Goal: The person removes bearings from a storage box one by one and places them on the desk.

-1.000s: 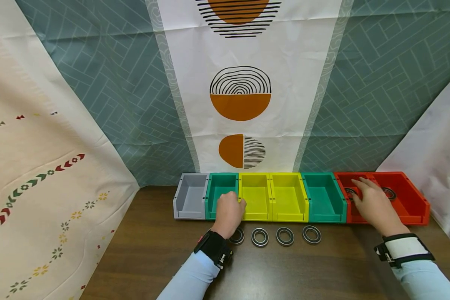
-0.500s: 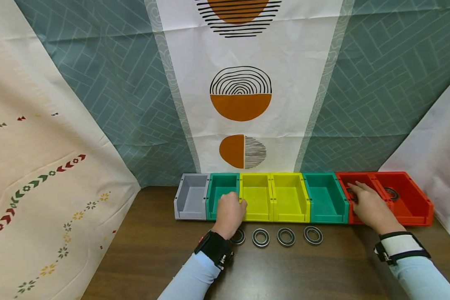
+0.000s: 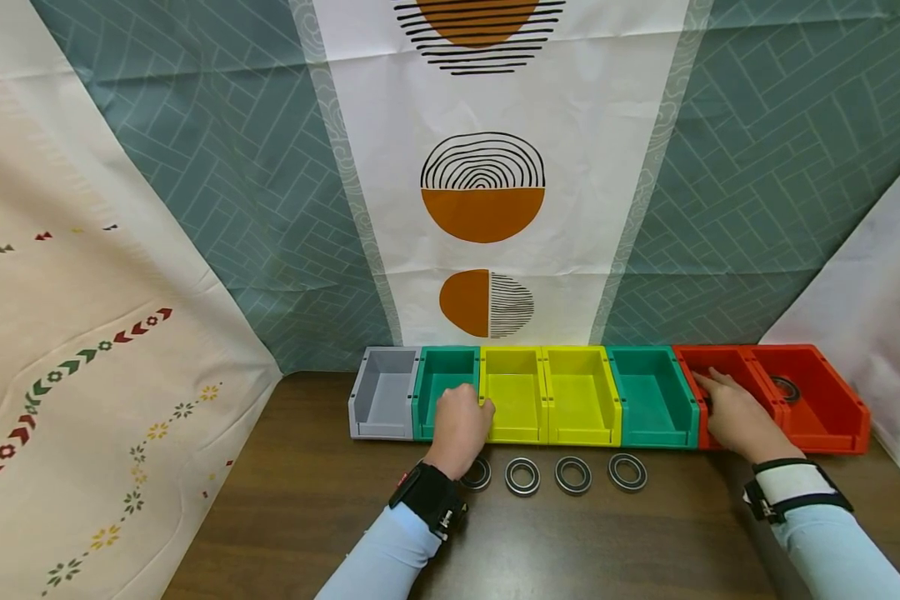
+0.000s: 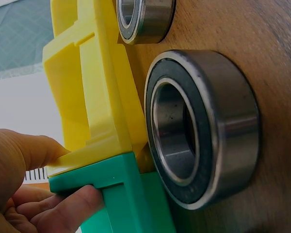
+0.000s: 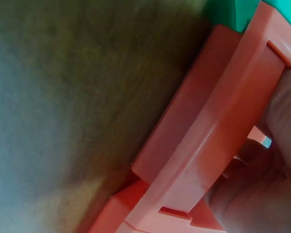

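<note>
A dark wooden table (image 3: pixel 607 542) stands before hanging patterned cloths (image 3: pixel 487 167). Along its far edge runs a row of seven open bins, set side by side: one grey bin (image 3: pixel 384 392), two green (the left green bin (image 3: pixel 441 377), the right green bin (image 3: pixel 648 392)), two yellow (the left yellow bin (image 3: pixel 513 392), the right yellow bin (image 3: pixel 579 392)) and two red (the left red bin (image 3: pixel 727 363), the right red bin (image 3: pixel 825 408)).

In front of the bins, four bearing rings lie flat on the table in a line; the leftmost ring (image 3: pixel 476 473) is partly covered by the left wrist. A fifth ring (image 3: pixel 786 388) lies inside the right red bin.

The head view shows the whole row and both hands. The left wrist view alone shows the leftmost ring close up, just beside the front of the left yellow bin, with a second ring (image 4: pixel 144 19) beyond it. The right wrist view alone shows fingers (image 5: pixel 286 116) behind the red front wall; the rest is blurred.

The left hand (image 3: pixel 461 425) grips the front edge where the left green and left yellow bins meet, thumb (image 4: pixel 34 150) on top, fingers curled below. The right hand (image 3: pixel 735 412) reaches into the left red bin, fingers curled over its front wall (what they hold inside, if anything, cannot be told).
</note>
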`<state>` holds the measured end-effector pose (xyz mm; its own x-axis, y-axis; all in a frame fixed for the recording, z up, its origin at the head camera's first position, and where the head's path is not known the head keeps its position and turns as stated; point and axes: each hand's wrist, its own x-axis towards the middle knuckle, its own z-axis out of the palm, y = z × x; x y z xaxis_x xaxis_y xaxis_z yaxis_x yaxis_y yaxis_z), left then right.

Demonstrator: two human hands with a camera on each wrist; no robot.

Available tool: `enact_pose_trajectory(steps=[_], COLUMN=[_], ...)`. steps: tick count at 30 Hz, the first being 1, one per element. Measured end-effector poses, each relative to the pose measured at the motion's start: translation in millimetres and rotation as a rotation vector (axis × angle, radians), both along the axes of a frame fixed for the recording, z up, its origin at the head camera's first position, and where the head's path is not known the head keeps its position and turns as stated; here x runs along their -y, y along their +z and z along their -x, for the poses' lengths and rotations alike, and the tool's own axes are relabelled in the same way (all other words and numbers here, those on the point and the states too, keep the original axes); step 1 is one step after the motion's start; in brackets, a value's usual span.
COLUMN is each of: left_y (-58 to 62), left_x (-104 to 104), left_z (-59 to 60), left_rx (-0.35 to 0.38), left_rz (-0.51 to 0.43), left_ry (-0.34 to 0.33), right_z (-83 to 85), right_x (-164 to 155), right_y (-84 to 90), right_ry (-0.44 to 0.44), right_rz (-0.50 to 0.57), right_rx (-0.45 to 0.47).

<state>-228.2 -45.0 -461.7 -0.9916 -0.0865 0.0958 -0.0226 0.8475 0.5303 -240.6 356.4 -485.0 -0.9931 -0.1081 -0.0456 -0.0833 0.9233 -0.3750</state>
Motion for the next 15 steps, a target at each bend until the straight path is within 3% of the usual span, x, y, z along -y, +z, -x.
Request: enact_pose_trajectory(steps=[8, 15], left_y=[0.3, -1.1], left_x=[1.2, 1.9], left_z=[0.5, -0.4], left_rx=[-0.007, -0.017], left_rz=[-0.005, -0.013], left_ry=[-0.008, -0.014], right_z=[3.4, 2.6], right_x=[1.1, 2.8], right_y=[3.7, 5.6], right_ry=[0.006, 0.010], right_rz=[0.015, -0.017], right_rx=[0.118, 0.107])
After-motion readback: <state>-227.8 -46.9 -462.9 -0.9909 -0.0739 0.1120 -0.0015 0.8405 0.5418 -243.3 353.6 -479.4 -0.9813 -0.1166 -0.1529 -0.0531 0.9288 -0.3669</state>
